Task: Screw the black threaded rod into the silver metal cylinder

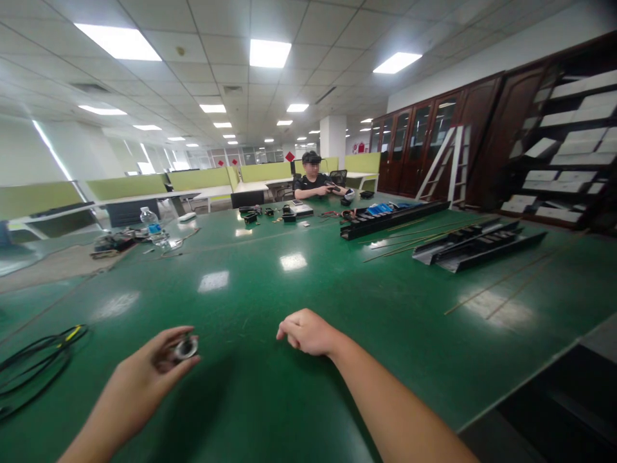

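My left hand (144,373) is raised over the near left of the table. Its fingers are curled round a small round metal part (187,347), its silvery ring-shaped end facing right and a darker bit showing above it. My right hand (308,332) hovers to the right of it over the green tabletop (250,289), fingers folded and pressed together. What those fingers hold, if anything, is hidden. The two hands are apart.
A black cable coil (38,360) lies at the left edge. A water bottle (153,226) stands farther back. Black metal channels (482,247) and thin rods (511,283) lie on the right. Across the table sits a person (311,183), near small black devices (289,215).
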The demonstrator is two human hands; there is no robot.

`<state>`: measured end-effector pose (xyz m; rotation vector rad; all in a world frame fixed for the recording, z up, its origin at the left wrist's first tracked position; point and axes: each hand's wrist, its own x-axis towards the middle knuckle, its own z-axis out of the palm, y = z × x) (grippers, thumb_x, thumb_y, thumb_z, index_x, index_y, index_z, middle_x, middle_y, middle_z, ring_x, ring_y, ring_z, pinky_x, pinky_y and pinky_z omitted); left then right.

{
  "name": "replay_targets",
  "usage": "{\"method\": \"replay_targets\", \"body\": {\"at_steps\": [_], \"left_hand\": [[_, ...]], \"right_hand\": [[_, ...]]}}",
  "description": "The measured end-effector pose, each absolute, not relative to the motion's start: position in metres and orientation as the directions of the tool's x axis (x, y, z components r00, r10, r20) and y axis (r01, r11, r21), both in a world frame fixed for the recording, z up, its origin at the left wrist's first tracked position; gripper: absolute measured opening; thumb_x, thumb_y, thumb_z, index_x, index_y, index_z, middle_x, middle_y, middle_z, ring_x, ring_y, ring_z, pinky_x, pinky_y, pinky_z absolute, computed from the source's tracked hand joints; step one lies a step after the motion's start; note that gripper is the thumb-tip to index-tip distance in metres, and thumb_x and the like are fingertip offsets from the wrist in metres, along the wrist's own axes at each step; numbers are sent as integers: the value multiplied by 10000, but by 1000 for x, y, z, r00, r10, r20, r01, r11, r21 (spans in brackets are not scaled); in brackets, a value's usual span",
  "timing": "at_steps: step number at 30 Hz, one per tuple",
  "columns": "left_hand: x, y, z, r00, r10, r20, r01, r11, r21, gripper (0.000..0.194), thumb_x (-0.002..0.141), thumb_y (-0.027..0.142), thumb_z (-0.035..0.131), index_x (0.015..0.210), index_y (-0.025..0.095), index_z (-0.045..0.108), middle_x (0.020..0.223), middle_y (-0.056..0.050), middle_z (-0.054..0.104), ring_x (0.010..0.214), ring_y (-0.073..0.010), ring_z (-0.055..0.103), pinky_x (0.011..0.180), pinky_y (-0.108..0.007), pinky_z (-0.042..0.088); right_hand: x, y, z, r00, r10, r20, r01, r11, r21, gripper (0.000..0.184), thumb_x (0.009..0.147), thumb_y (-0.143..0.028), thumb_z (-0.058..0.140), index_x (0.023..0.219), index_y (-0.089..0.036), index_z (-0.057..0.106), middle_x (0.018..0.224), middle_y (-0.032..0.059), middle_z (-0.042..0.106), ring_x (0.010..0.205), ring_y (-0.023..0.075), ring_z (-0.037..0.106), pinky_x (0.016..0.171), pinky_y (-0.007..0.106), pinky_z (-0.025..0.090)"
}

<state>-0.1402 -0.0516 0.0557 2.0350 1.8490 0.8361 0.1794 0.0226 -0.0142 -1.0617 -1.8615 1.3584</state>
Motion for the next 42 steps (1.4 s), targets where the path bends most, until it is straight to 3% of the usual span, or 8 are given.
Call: {"method": "replay_targets", "body": {"at_steps": [3, 8, 14, 22, 28, 35, 42], "left_hand": [[-84, -29, 48, 252, 953, 169, 773, -304, 557, 426, 865, 463, 594, 1226, 237, 601, 1113, -50, 696, 955, -244, 677, 874, -367, 545], [-34, -18, 15, 430, 871, 236, 685, -485, 543, 354, 940, 365, 501, 1272, 271, 578, 1190, -64, 647, 1092, -236, 611, 976, -360, 491], [-41, -17, -11, 396, 901, 177, 637, -408, 655, 509, 923, 328, 533, 1397, 276, 354, 1187, -71, 631, 1080, -232, 614, 982, -387, 468], [-37, -22, 5, 410, 904, 122, 590, -365, 720, 196, 934, 349, 524, 1098, 242, 514, 1026, -37, 635, 922, -210, 608, 825, -319, 457], [-39, -25, 3, 395, 908, 139, 561, -359, 746, 204, 930, 333, 537, 1108, 236, 519, 1014, -27, 635, 901, -199, 596, 813, -306, 436], [-36, -29, 13, 400, 907, 136, 540, -352, 765, 187, 939, 331, 528, 1096, 230, 528, 1009, -20, 641, 910, -192, 601, 816, -295, 440], [-37, -28, 13, 408, 902, 140, 540, -362, 760, 206, 943, 351, 523, 1104, 224, 547, 1006, -30, 655, 905, -197, 611, 804, -285, 448]], "right_hand": [[179, 22, -17, -519, 855, -1, 254, 153, -955, 253, 836, -331, 638, 984, -131, 687, 595, -29, 595, 437, 81, 488, 465, 199, 350], [180, 23, -20, -478, 874, 92, 290, 255, -922, 528, 651, -285, 825, 1139, -187, 646, 731, -25, 633, 607, 103, 547, 559, 201, 389], [176, 23, -15, -489, 858, 155, 440, 397, -806, 444, 678, -284, 786, 1107, -224, 686, 828, -8, 660, 659, 117, 536, 593, 223, 373], [175, 18, -9, -501, 855, 134, 473, 400, -785, 435, 665, -268, 790, 1087, -229, 695, 895, 14, 670, 696, 135, 565, 611, 230, 393], [172, 12, -3, -479, 860, 175, 454, 413, -789, 411, 671, -233, 766, 1073, -217, 685, 868, 9, 663, 661, 129, 563, 600, 231, 413], [171, 8, 1, -489, 845, 218, 438, 454, -776, 213, 709, -218, 715, 919, -188, 699, 786, 10, 666, 655, 138, 570, 591, 227, 419], [170, 6, 0, -521, 823, 228, 402, 472, -784, 212, 736, -203, 684, 945, -184, 713, 774, 8, 681, 644, 129, 584, 593, 214, 431]]}}
